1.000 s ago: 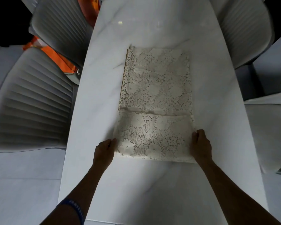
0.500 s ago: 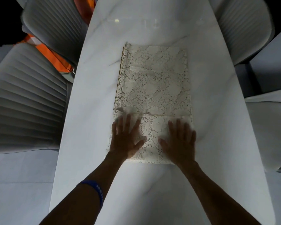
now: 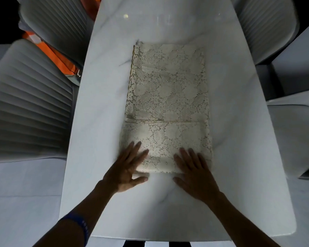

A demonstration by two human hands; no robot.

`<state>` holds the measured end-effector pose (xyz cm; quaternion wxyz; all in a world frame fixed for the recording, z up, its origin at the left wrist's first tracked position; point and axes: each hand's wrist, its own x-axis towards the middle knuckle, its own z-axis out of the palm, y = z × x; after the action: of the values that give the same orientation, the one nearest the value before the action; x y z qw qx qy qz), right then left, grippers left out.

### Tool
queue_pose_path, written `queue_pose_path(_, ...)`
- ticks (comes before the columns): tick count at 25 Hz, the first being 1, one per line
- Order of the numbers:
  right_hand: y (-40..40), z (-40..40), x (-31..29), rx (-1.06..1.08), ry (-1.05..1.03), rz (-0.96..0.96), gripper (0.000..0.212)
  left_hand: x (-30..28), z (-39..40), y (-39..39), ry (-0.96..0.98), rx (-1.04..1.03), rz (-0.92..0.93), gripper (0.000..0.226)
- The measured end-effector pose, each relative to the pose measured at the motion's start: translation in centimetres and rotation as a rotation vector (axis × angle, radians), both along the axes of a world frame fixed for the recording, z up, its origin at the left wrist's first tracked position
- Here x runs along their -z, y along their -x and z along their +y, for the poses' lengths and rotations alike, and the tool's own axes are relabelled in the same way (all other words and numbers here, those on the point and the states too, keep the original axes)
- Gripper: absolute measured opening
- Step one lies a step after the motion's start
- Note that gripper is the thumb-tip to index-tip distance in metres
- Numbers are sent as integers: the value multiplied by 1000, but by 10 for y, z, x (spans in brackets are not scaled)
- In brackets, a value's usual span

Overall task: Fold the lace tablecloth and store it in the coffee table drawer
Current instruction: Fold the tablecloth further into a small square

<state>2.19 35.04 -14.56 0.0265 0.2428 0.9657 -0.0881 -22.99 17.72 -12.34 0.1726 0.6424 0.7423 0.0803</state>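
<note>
On a white marble table [image 3: 100,122], 2 flat, spread hands, left hand [image 3: 127,168] and right hand [image 3: 194,173], press 1 folded lace tablecloth [image 3: 168,97]'s near edge.

The lace tablecloth [image 3: 168,107] lay folded into a long rectangle along the middle of the white marble table [image 3: 100,139], with a crosswise crease showing toward its near end. The left hand [image 3: 127,168] lay flat with spread fingers on the cloth's near left corner, thumb on the table just past the cloth's near edge. The right hand [image 3: 194,172] lay flat on the near right corner in the same way. A blue wristband [image 3: 79,224] circled the left forearm. Grey ribbed chairs [image 3: 29,104] stood left of the table, something orange [image 3: 61,57] between them, and plain grey chairs [image 3: 268,25] stood right of it.
</note>
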Motion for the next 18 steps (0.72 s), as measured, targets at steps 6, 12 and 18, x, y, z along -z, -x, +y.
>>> queue_pose_path(6,1,1,-18,89,47,-113,67,-11,17,15,253,36,97,100)
queue_pose_path(12,24,8,-28,174,76,27,60,-9,37,23,-1,86,139,65)
queue_pose_path(18,45,76,1,290,-18,-101,66,20,77,57,159,-23,290,69)
